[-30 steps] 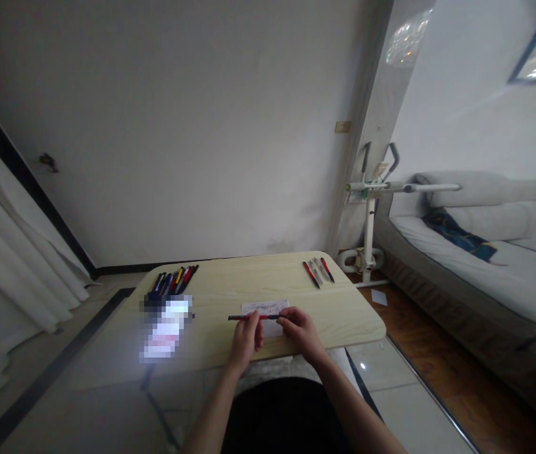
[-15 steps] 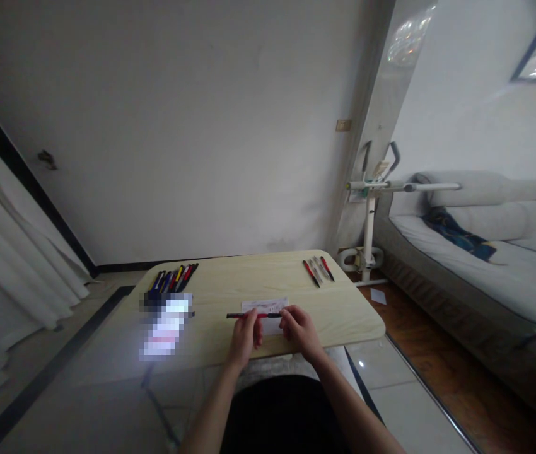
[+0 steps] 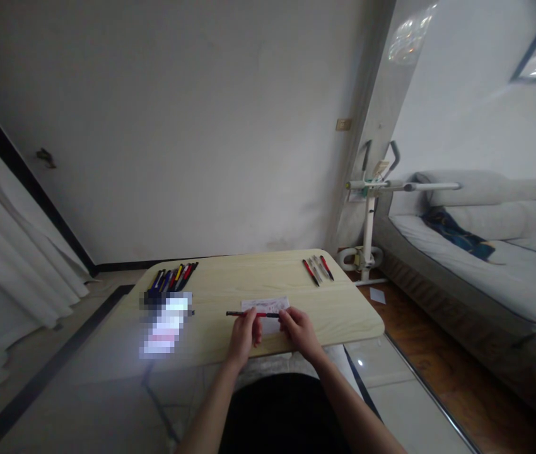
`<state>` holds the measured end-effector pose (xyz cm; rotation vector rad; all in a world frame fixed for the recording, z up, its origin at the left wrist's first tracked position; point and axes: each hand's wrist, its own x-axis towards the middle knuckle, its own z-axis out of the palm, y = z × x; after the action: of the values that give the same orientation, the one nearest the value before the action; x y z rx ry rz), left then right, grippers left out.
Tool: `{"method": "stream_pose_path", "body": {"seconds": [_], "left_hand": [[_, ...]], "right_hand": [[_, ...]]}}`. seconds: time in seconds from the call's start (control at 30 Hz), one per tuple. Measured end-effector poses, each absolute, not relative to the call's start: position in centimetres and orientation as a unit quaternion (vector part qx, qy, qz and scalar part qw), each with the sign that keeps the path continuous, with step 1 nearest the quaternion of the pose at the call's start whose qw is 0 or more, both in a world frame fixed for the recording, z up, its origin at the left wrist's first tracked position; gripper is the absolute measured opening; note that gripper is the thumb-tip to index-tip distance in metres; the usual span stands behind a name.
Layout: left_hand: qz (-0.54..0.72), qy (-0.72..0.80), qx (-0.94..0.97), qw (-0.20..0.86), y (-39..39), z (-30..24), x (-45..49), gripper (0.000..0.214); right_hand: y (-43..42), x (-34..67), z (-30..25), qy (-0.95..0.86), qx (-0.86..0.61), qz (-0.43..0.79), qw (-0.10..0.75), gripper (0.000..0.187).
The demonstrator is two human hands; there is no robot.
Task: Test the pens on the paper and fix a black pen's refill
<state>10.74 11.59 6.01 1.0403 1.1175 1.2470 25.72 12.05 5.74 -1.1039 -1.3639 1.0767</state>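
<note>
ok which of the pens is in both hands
The red-and-black pen, pinched between the fingers of the left hand and right hand; the other pens lie on the table.

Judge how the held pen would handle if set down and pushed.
The pen is probably stiff, running straight between left grip and right grip. Its slim shape suggests little weight. Being rod-like, it may roll on the flat table.
</note>
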Motion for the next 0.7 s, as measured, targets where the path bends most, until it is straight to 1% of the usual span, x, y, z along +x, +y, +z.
{"method": "stream_pose_path", "body": {"seconds": [0.23,0.3,0.4,0.53,0.7], "left_hand": [[0.528,0.468,0.448,0.549,11.49,6.48,10.74,0.043],[0.530,0.468,0.451,0.546,11.52,6.51,10.79,0.044],[0.530,0.465,0.452,0.546,11.56,6.48,10.83,0.044],[0.534,0.460,0.454,0.545,11.49,6.50,10.81,0.046],[0.532,0.455,0.458,0.548,11.37,6.64,10.78,0.049]], "right_hand": [[12.38,25.95,5.40,-0.539,-0.422,0.488,0.541,0.023],[12.41,25.94,5.45,-0.528,-0.410,0.507,0.545,0.023],[12.38,25.94,5.62,-0.521,-0.407,0.513,0.547,0.025],[12.24,25.94,5.87,-0.543,-0.418,0.493,0.536,0.026],[12.11,25.85,5.79,-0.571,-0.459,0.453,0.508,0.040]]}}
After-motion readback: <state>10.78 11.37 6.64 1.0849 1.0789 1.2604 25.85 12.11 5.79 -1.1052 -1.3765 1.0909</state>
